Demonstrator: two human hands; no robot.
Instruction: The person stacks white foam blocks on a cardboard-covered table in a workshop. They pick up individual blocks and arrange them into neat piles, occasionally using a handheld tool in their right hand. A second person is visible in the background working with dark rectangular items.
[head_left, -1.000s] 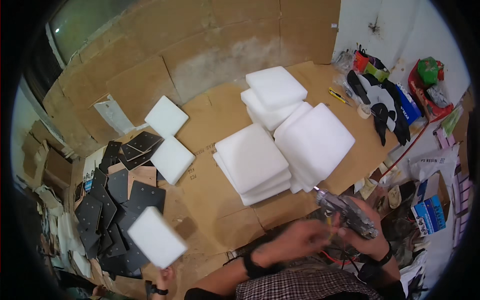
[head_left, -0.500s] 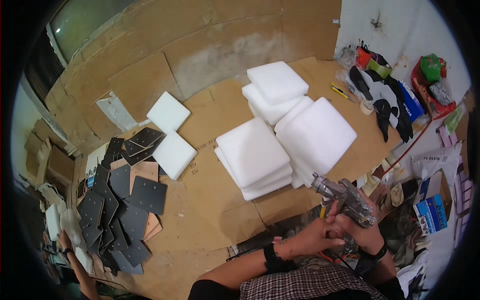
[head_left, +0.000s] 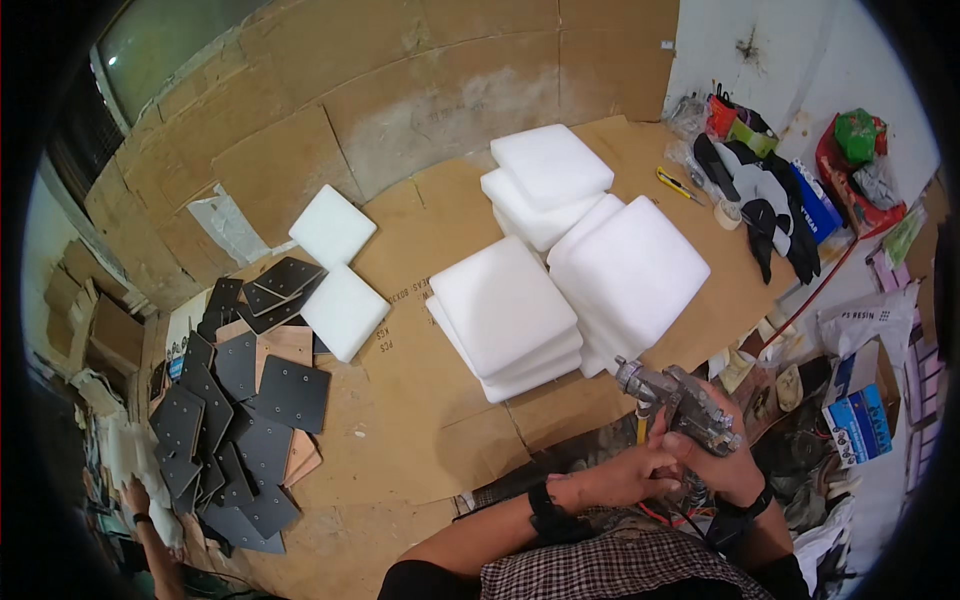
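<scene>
A metal spray gun is held in my right hand, the fingers wrapped round its grip. Its nozzle points up and left toward the white foam pads. My left hand is closed at the bottom of the grip, against the right hand; its fingertips are partly hidden. Just beyond the nozzle stand stacks of square white foam pads, a front-left stack, a right stack and a back stack. Two single foam pads lie farther left, touching at their corners.
Black square boards with small holes lie heaped at the left of the cardboard-covered table. Another person's hand is beyond them. A yellow cutter, tape roll and black-grey gloves lie at the right; a red hose runs there.
The view has shifted slightly. My hands keep hold of the spray gun, its nozzle a little lower and farther left. At the far left, the other person's hand has moved slightly right and down.
</scene>
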